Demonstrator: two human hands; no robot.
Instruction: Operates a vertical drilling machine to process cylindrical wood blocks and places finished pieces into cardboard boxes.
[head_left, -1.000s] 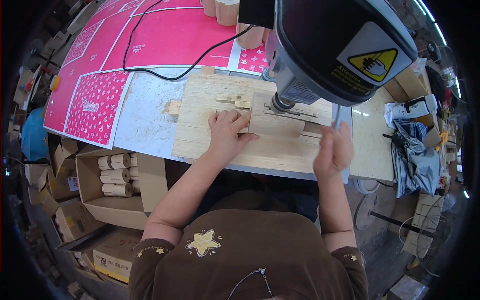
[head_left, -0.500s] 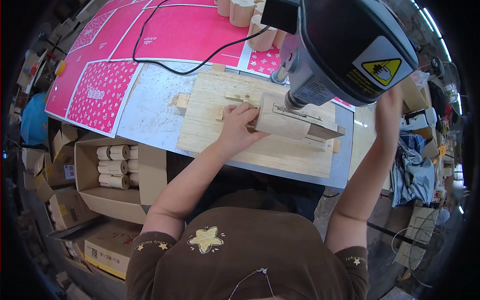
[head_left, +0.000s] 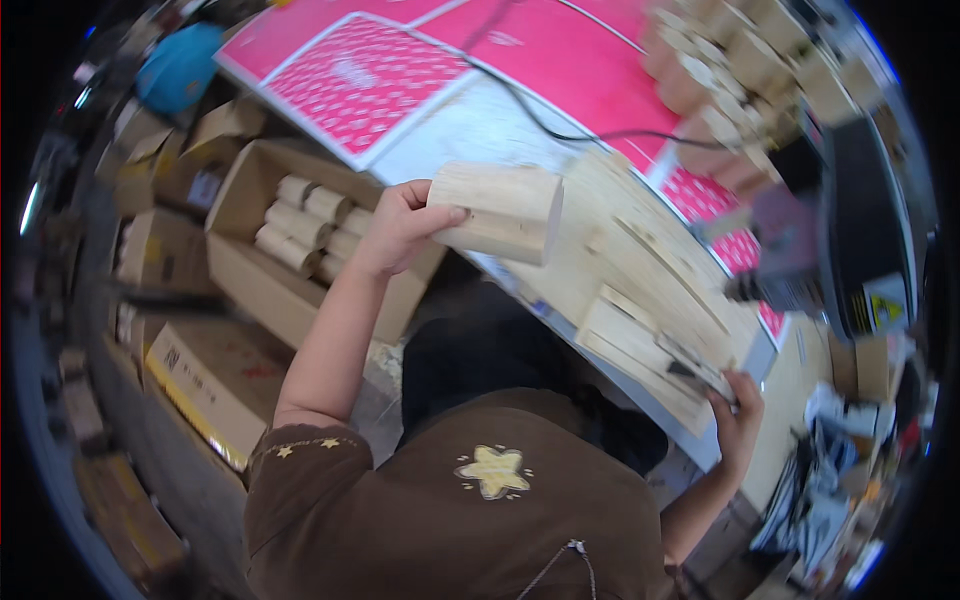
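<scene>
Wood block (head_left: 497,210) sits gripped in the left hand (head_left: 400,228), best kept level; right hand (head_left: 737,412) grips the jig (head_left: 660,350) at the surface's near edge.

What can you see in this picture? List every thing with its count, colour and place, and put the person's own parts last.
wooden block: one, pale, held up in the left hand over the bench edge
wooden board: one, pale, on the bench with strips fixed to it
machine: one, dark, at the right above the board
pink sheets: several, pink with white, on the bench at the top
cable: one, black, across the sheets
open carton: one, brown, below the bench, holding pale wooden pieces
closed cartons: several, brown, at lower left
left hand: grips the block
right hand: at the board's near corner
</scene>
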